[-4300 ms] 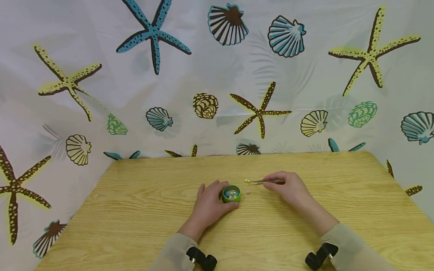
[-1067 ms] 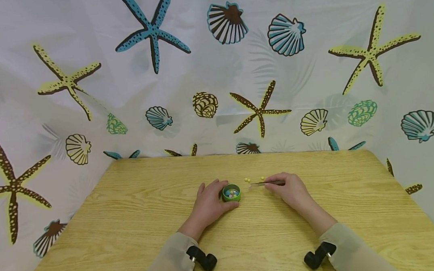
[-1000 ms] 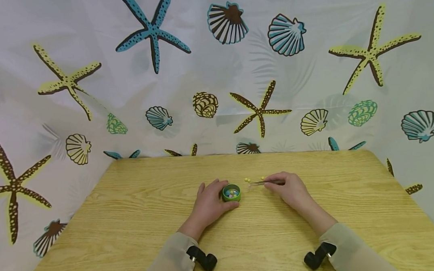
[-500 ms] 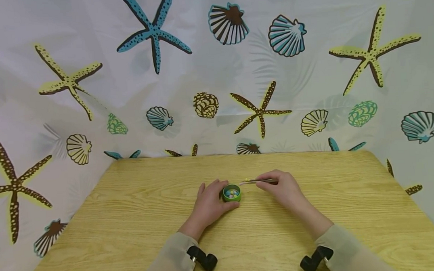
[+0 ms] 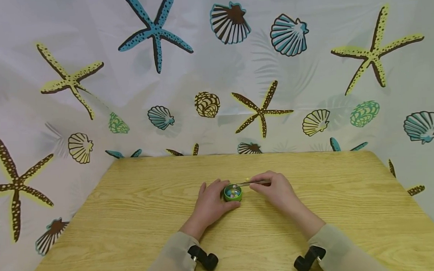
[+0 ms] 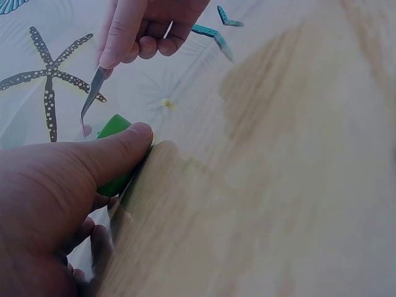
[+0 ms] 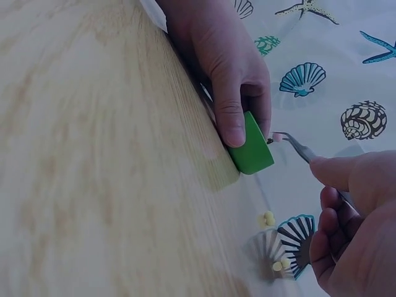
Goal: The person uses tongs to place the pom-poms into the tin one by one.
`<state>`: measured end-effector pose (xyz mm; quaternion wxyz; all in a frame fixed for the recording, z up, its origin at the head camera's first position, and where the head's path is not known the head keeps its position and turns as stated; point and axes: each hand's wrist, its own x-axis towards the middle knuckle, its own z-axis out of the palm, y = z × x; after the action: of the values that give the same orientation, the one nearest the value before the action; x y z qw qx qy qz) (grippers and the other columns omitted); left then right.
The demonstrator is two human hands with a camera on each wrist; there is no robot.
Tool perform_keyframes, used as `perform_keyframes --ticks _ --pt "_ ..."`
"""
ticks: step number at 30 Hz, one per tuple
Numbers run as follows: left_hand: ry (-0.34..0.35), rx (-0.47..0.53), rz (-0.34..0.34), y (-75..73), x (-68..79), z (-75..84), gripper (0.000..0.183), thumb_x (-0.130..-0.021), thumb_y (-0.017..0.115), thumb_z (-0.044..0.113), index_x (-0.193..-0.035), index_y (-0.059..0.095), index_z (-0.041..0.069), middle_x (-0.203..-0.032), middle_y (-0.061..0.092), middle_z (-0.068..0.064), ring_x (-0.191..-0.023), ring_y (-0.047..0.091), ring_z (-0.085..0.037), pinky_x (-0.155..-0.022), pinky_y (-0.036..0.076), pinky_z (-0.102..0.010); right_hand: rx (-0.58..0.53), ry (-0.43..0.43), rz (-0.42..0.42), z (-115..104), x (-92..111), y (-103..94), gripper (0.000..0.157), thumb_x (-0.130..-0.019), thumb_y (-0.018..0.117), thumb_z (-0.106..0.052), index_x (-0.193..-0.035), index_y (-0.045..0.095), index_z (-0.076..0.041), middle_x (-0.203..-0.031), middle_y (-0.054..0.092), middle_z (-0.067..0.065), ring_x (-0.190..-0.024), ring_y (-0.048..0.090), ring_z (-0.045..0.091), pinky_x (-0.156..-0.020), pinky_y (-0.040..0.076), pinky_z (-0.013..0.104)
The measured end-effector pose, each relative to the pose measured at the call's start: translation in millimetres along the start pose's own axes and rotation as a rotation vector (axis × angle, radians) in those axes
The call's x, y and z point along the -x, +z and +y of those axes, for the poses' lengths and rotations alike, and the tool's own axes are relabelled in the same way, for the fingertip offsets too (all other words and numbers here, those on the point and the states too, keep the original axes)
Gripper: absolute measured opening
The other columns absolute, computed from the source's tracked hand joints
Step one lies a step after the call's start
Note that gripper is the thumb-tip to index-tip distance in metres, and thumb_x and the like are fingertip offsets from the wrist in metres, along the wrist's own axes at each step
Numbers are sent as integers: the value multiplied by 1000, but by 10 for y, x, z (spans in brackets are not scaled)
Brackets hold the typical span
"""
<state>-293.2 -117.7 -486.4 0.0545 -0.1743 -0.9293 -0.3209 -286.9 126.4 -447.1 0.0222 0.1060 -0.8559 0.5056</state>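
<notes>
My left hand (image 5: 210,202) holds a small round green container (image 5: 233,198) on the table, thumb on its near side and fingers around the far side. Several small coloured beads (image 5: 234,194) lie inside. My right hand (image 5: 275,191) pinches a pair of metal tweezers (image 5: 249,183), whose bent tips reach over the container's rim. A pale pink bead (image 7: 277,137) sits at the tips in the right wrist view, above the opening. From the left wrist view, the tweezers (image 6: 93,93) point down beside the green wall (image 6: 114,127), partly covered by my left thumb.
Loose yellow beads (image 7: 267,218) lie on the table right of the container; in the head view, one yellow bead (image 5: 247,179) shows near my right fingers. The wooden table (image 5: 161,182) ends at a hanging cloth (image 5: 187,128) printed with starfish and shells.
The tweezers picked the pink bead off the table and moved left with it, over the container. My right hand followed leftward. The left hand kept its hold on the container.
</notes>
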Motion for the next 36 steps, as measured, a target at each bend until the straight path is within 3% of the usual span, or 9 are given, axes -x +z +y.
perform_keyframes --ticks 27,36 --pt "-11 12 1 -4 4 4 72 -92 93 38 -150 66 3 -154 64 -17 -155 46 -41 -133 10 -68 53 11 17 91 -25 27 13 -103 82 -18 -114 88 -16 -112 76 0 -101 69 19 -84 57 36" --pt "-10 14 1 -11 6 8 72 -92 94 38 -149 67 4 -153 64 -17 -155 46 -42 -133 10 -68 20 32 20 99 -27 -85 15 -105 81 -23 -117 88 -19 -121 76 1 -109 70 22 -91 59 41"
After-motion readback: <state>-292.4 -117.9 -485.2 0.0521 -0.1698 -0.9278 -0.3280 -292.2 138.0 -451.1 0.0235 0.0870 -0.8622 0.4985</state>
